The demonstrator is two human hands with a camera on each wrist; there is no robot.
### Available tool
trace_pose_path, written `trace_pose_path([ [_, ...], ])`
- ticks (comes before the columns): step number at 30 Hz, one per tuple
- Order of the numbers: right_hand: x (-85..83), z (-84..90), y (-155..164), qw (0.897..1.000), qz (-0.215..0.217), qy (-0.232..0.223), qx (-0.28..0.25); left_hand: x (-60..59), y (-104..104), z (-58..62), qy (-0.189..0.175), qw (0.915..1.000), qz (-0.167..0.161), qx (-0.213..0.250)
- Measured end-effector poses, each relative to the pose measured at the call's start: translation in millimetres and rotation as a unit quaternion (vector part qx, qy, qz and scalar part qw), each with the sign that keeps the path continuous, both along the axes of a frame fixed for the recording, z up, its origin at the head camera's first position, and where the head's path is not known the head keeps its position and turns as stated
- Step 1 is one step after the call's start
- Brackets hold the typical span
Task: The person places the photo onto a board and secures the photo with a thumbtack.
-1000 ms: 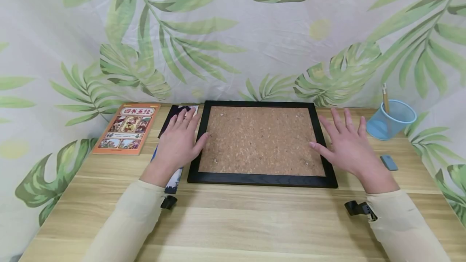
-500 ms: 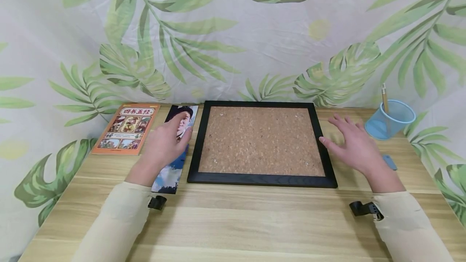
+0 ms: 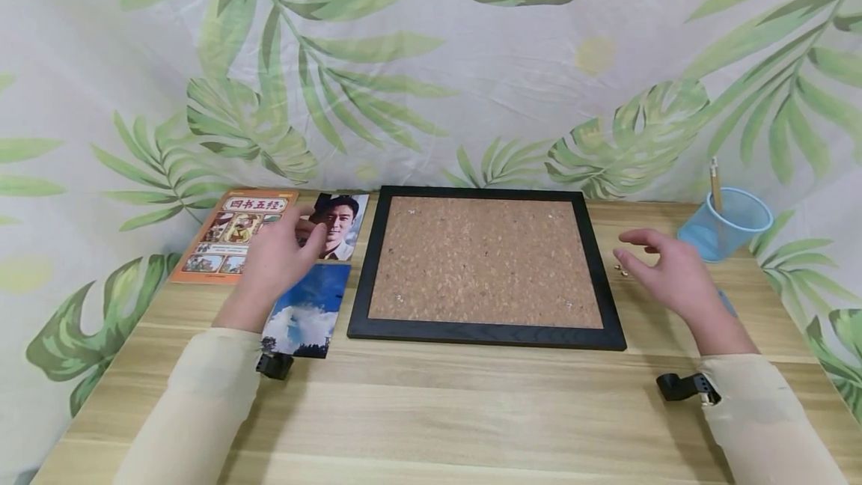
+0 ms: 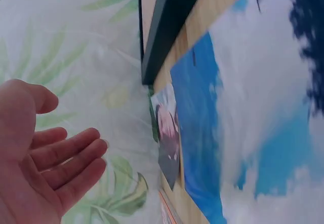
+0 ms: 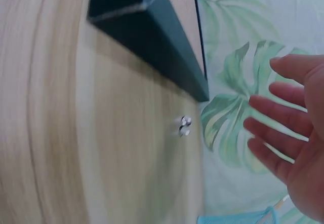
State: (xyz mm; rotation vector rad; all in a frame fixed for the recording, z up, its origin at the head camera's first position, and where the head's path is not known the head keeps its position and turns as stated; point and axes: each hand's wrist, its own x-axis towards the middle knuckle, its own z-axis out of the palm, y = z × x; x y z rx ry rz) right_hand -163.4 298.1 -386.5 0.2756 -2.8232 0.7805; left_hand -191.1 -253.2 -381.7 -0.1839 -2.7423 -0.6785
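My left hand (image 3: 272, 257) hovers over the photos at the left with loosely bent fingers and nothing in its grasp. Under and beside it lie a portrait photo (image 3: 345, 227) and, nearer me, a photo of blue sky and clouds (image 3: 306, 313). Palm and fingers of this hand (image 4: 55, 163) show bare in the left wrist view. My right hand (image 3: 673, 279), fingers relaxed, is held over the table just right of the black-framed cork board (image 3: 485, 260). A few small shiny metal pieces (image 5: 185, 125) lie on the table near its fingertips. It holds nothing.
An orange comic-style book (image 3: 218, 264) lies at the far left, partly behind my left hand. A blue mesh pen cup (image 3: 730, 227) with a pencil (image 3: 715, 185) stands at the back right. Part of a blue-grey block (image 3: 727, 303) shows beside my right wrist. A leaf-print cloth (image 3: 498, 81) hangs behind.
My left hand has moved left off the board's edge, uncovering more of both photos. My right hand has moved right, away from the frame, its fingers more bent; the small metal pieces now show.
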Motion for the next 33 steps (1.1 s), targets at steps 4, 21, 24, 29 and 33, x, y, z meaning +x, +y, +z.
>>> trace_pose_path([
  [4,-2.1,-6.6,8,0.999,0.016,-0.013,-0.028,-4.8,-7,-1.9,-0.056,0.9984,0.013,-0.002],
  [21,-10.1,-29.3,29,0.998,0.028,-0.051,-0.012,-24.6,-22,-14.6,-0.193,0.9788,0.039,-0.054],
  [24,-11.7,-33.4,29,0.998,0.027,-0.059,-0.008,-28.0,-23,-19.5,-0.202,0.9763,0.046,-0.063],
  [29,-13.3,-38.9,28,0.998,0.02,-0.064,0.001,-31.8,-25,-25.5,-0.207,0.9755,0.041,-0.063],
  [33,-16.0,-40.9,27,0.997,0.018,-0.072,0.007,-33.5,-25,-26.5,-0.206,0.9751,0.042,-0.069],
])
